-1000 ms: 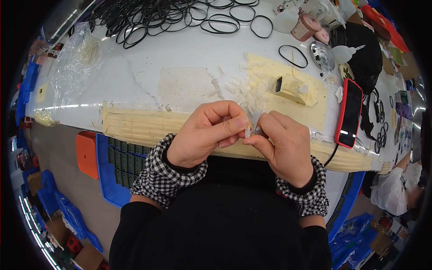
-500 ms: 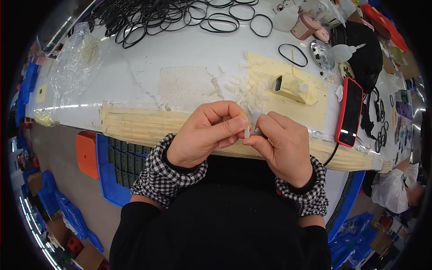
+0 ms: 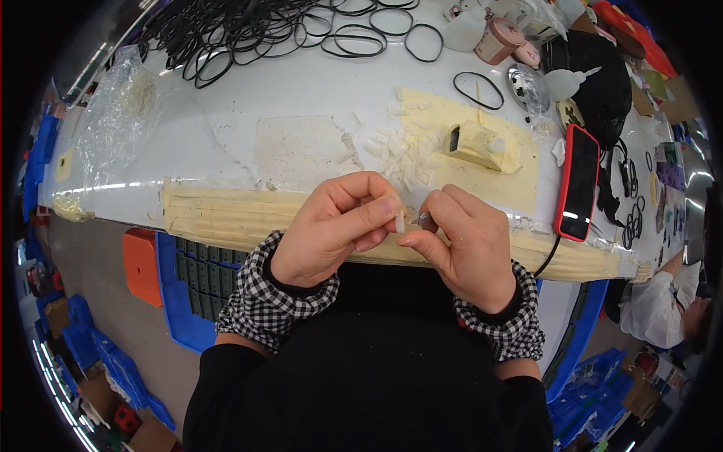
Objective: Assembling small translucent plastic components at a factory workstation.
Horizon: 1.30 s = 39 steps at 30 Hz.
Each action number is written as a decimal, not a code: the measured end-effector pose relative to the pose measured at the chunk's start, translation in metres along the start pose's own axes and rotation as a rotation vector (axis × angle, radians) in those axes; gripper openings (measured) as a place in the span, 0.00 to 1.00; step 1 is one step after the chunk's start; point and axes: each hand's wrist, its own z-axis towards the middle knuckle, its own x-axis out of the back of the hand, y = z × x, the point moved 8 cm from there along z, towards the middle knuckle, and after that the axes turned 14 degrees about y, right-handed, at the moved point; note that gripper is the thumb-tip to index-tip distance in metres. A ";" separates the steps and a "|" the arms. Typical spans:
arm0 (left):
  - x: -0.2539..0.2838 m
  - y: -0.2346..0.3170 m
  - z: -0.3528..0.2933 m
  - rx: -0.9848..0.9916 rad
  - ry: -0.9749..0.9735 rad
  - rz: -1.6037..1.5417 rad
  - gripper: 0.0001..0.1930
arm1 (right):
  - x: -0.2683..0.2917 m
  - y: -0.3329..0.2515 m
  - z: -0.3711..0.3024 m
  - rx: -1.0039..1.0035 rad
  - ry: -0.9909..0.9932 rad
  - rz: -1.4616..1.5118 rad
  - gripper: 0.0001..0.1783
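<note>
White bench [image 3: 203, 128] beneath you, pale scraps [image 3: 405, 157] strewn across it: your left grip [image 3: 339, 226] pinches a white strip [image 3: 400, 224] above the taped edge [image 3: 226, 212], your right grip [image 3: 472, 245] curls tight round a greyish bit [image 3: 427, 221]. Squeeze off-centre and that strip could flick away.

A small, narrow, white strip-shaped piece [image 3: 400, 221] is pinched between the thumb and finger of the left hand [image 3: 343, 226], its free end exposed beside the thumb tip. Just beside it, a small, shiny, greyish piece [image 3: 427, 221], mostly covered, is gripped by the right hand [image 3: 471, 245]. Both are held around the middle of the white tabletop's [image 3: 203, 113] near edge.
</note>
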 end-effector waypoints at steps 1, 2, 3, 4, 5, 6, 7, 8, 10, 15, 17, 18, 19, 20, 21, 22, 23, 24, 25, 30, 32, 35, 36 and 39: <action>0.002 0.000 0.000 -0.010 0.024 -0.007 0.10 | 0.004 0.003 0.000 -0.022 0.014 0.035 0.18; 0.005 0.000 -0.001 -0.027 0.048 -0.011 0.10 | 0.018 0.009 0.002 -0.060 0.110 0.045 0.19; 0.009 0.000 -0.002 -0.040 0.066 -0.013 0.11 | 0.035 0.017 0.003 -0.101 0.209 0.051 0.19; 0.013 0.001 -0.002 -0.053 0.086 -0.015 0.11 | 0.053 0.025 0.004 -0.139 0.309 0.058 0.20; 0.012 0.001 -0.002 -0.049 0.058 -0.047 0.10 | 0.078 0.040 0.001 -0.196 0.428 -0.093 0.20; 0.013 0.001 -0.001 -0.046 0.033 -0.072 0.10 | 0.105 0.059 -0.005 -0.253 0.551 -0.241 0.19; 0.012 0.001 0.001 -0.043 0.007 -0.096 0.09 | 0.127 0.080 -0.013 -0.263 0.621 -0.394 0.22; 0.010 0.000 0.003 -0.035 -0.004 -0.091 0.09 | 0.146 0.099 -0.024 -0.276 0.687 -0.544 0.24; 0.010 -0.001 0.005 -0.028 -0.004 -0.087 0.09 | 0.156 0.130 -0.036 -0.384 0.555 -0.749 0.28; 0.007 -0.001 0.005 -0.022 -0.008 -0.110 0.09 | 0.150 0.150 -0.039 -0.544 0.398 -0.886 0.37; 0.007 -0.001 0.005 -0.014 -0.006 -0.112 0.09 | 0.152 0.153 -0.040 -0.597 0.403 -0.874 0.38; 0.008 -0.001 0.004 -0.016 0.007 -0.109 0.09 | 0.152 0.155 -0.040 -0.594 0.406 -0.868 0.38; 0.009 -0.001 0.003 -0.017 0.020 -0.106 0.09 | 0.151 0.157 -0.040 -0.591 0.409 -0.863 0.38; 0.011 -0.002 0.003 -0.018 0.023 -0.104 0.09 | 0.151 0.158 -0.040 -0.588 0.411 -0.857 0.38; 0.011 -0.002 0.004 -0.015 0.020 -0.105 0.09 | 0.151 0.158 -0.040 -0.581 0.413 -0.859 0.39; 0.012 -0.003 0.005 -0.012 0.018 -0.106 0.09 | 0.152 0.158 -0.041 -0.573 0.415 -0.861 0.39; 0.011 -0.002 0.005 -0.014 0.015 -0.103 0.09 | 0.153 0.157 -0.041 -0.566 0.417 -0.864 0.39; 0.011 -0.002 0.005 -0.018 0.013 -0.100 0.09 | 0.152 0.156 -0.041 -0.556 0.426 -0.857 0.40; 0.010 -0.001 0.006 -0.022 0.012 -0.096 0.09 | 0.152 0.155 -0.042 -0.546 0.436 -0.850 0.40; 0.010 -0.002 0.007 -0.023 0.003 -0.102 0.09 | 0.154 0.148 -0.045 -0.565 0.442 -0.813 0.41; 0.012 -0.003 0.007 -0.019 0.013 -0.103 0.09 | 0.156 0.146 -0.047 -0.569 0.464 -0.786 0.41; 0.012 -0.003 0.007 -0.011 0.022 -0.104 0.09 | 0.161 0.136 -0.045 -0.505 0.530 -0.790 0.38; 0.012 -0.003 0.007 -0.014 0.019 -0.107 0.09 | 0.164 0.135 -0.045 -0.465 0.577 -0.756 0.35; 0.011 -0.003 0.006 -0.010 0.018 -0.112 0.08 | 0.179 0.133 -0.052 -0.394 0.724 -0.672 0.26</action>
